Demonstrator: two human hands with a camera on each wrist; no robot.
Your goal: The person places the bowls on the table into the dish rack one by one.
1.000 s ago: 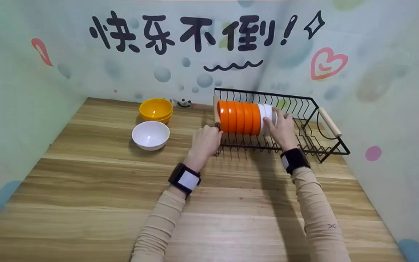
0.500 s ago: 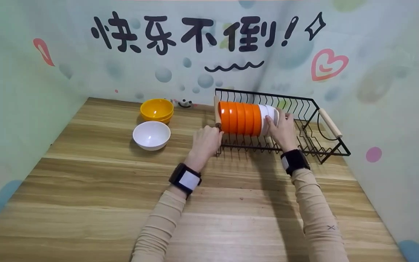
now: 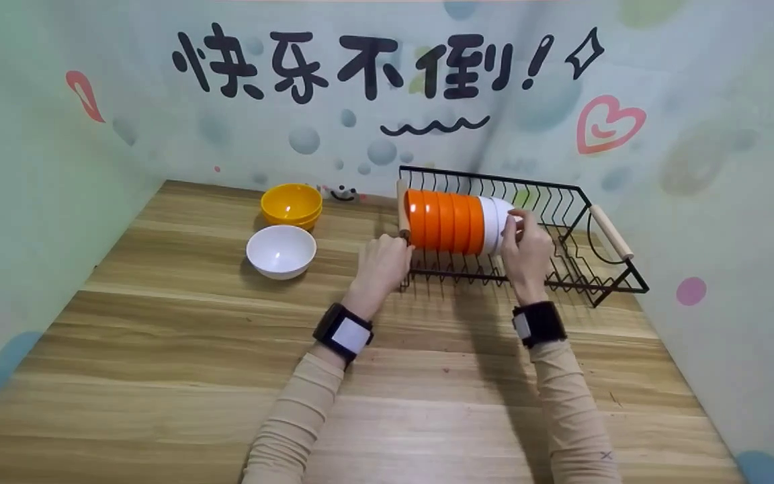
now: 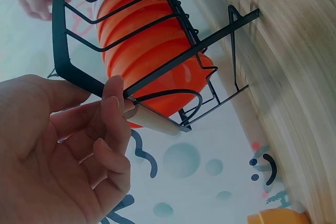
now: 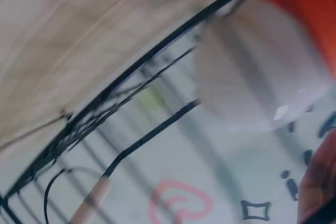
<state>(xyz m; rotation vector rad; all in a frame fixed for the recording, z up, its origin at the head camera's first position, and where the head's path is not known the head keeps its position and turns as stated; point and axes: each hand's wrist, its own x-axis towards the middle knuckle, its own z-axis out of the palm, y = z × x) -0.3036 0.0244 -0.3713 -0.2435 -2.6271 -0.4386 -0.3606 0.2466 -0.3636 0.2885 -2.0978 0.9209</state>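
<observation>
A black wire dish rack [image 4: 60,40] stands at the back right, with wooden handles. My left hand [image 3: 381,265] pinches its front left corner between thumb and fingers. In the rack, several orange bowls [image 3: 444,222] lie on their sides, nested in a row from the left end. White bowls [image 3: 492,225] continue this row on the right, bases facing right. My right hand [image 3: 528,252] is right at the base of the last white bowl, thumb and fingers loosely bent. In the right wrist view, a gap shows between my fingers [image 5: 317,177] and the white bowl.
Left of the rack, stacked yellow bowls [image 3: 291,204] stand near the back wall. A white bowl [image 3: 281,251] sits upright just in front of them. The rack's right wooden handle [image 3: 610,232] is close to the right wall. Wood-grain table [image 3: 192,376] stretches in front.
My right hand has come off the white bowls, drawing back slightly to the right and toward me. The left hand stays at the rack corner.
</observation>
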